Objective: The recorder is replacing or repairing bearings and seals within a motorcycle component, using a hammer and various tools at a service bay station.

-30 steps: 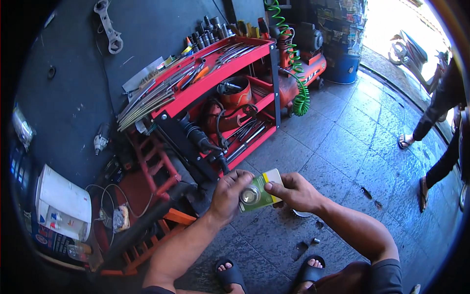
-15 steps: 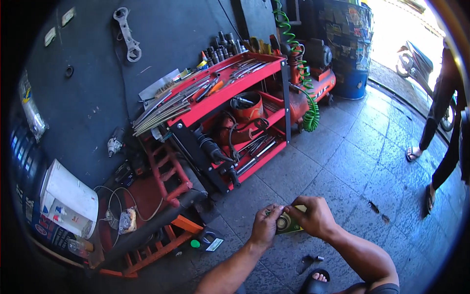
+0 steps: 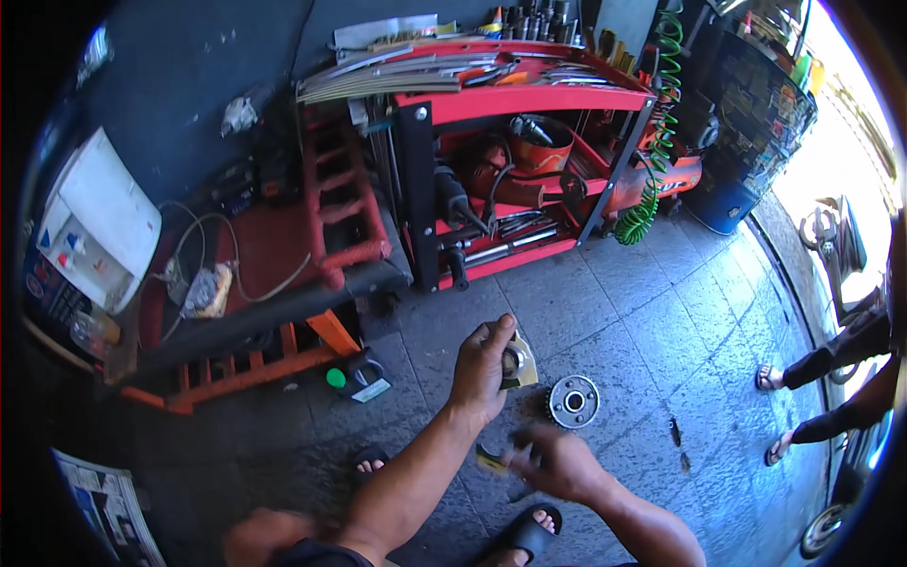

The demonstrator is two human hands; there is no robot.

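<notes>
Presently, a small pale-yellow and green card package (image 3: 526,370) with a round, silver-grey metal piece (image 3: 513,362) on its face is sitting near the centre of the frame, partly covered by the left hand (image 3: 480,369). Its card is showing pale at the right, with a darker green lower edge; finer markings are too small to make out.

The left hand is gripping the package, its thumb extending toward the top of the frame and its other fingers mostly hidden. Lower and to the right, the right hand (image 3: 557,463) is blurring, its fingers bent; a short yellow-and-dark strip (image 3: 490,460) is showing at its fingertips, and whether they are gripping it cannot be told.

The package's visible right edge is running nearly up and down, its lower end leaning slightly right; the hand is obscuring its full long axis. A round, grey, toothed metal part (image 3: 588,402) is lying to its right on the dark tiled floor (image 3: 624,331).
</notes>
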